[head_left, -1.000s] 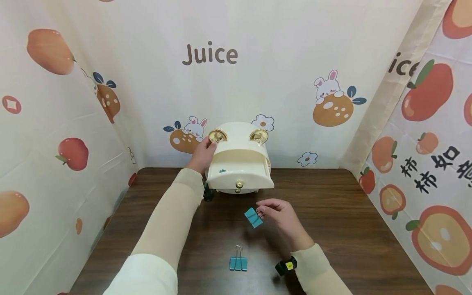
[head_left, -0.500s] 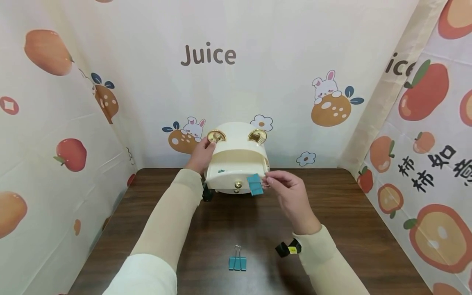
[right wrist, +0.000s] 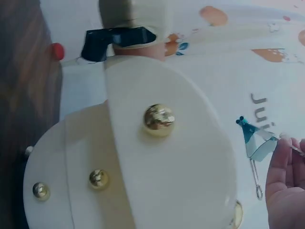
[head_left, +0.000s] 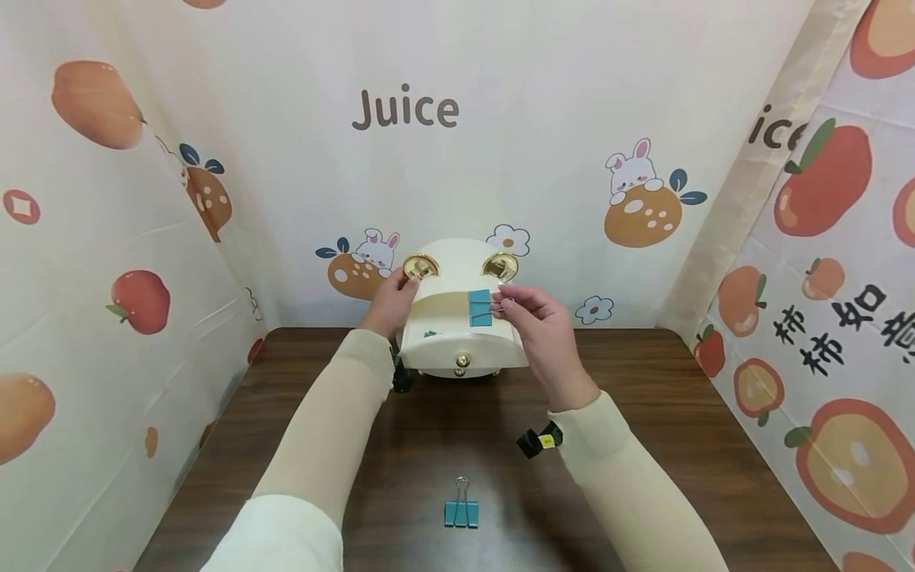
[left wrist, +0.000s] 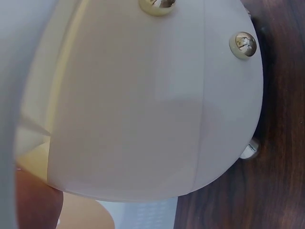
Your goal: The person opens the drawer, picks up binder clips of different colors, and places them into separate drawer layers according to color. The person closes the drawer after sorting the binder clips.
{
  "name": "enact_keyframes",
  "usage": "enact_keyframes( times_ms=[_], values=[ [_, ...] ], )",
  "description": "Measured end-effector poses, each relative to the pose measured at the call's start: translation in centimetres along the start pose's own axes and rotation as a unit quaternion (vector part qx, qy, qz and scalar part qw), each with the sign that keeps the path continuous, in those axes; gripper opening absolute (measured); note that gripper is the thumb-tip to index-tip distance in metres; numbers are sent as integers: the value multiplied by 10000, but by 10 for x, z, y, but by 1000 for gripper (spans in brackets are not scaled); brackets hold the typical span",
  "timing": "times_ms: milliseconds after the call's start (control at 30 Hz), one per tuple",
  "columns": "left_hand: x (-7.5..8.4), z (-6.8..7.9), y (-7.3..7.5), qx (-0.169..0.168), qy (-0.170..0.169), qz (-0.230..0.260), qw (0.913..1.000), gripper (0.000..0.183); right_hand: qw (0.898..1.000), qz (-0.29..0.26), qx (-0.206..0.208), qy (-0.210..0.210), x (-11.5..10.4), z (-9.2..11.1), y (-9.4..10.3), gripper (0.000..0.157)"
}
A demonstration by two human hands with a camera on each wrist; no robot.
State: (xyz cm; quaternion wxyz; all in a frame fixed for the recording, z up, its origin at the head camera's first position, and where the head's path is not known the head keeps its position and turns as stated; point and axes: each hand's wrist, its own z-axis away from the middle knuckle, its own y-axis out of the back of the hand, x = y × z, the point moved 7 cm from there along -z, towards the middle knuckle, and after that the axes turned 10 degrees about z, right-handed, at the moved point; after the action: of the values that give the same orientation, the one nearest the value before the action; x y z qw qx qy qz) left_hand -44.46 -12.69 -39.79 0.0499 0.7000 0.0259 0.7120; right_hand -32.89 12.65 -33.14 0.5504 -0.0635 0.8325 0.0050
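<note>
A cream mini drawer cabinet (head_left: 457, 266) with gold knobs stands at the back of the table, its top drawer (head_left: 429, 349) pulled out. My left hand (head_left: 391, 303) holds the cabinet's left side beside a gold disc; its fingertips are partly hidden. Above the drawer's right part, my right hand (head_left: 545, 338) pinches a teal binder clip (head_left: 480, 308) by its wire handle. In the right wrist view that clip (right wrist: 259, 143) hangs at the fingertips. A bit of teal (head_left: 431, 334) shows inside the drawer. Another teal binder clip (head_left: 461, 514) lies on the table nearer the front.
The dark wooden table (head_left: 300, 445) meets a printed curtain (head_left: 457, 175) right behind the cabinet. More curtain hangs on both sides. Lower drawers with gold knobs (right wrist: 99, 179) sit under the pulled-out one. Black wrist cameras (head_left: 539, 439) are strapped to the wrists.
My right hand has lifted the binder clip from over the table, past the drawer front, to above the drawer. The left hand and the clip on the table have stayed put.
</note>
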Motion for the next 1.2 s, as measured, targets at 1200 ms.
enact_keyframes(
  times_ms=[1200],
  values=[
    [2,2,0,-31,-19,7,10000,46,9073,2718,-2150,-2379,52,-48,-35,21]
  ],
)
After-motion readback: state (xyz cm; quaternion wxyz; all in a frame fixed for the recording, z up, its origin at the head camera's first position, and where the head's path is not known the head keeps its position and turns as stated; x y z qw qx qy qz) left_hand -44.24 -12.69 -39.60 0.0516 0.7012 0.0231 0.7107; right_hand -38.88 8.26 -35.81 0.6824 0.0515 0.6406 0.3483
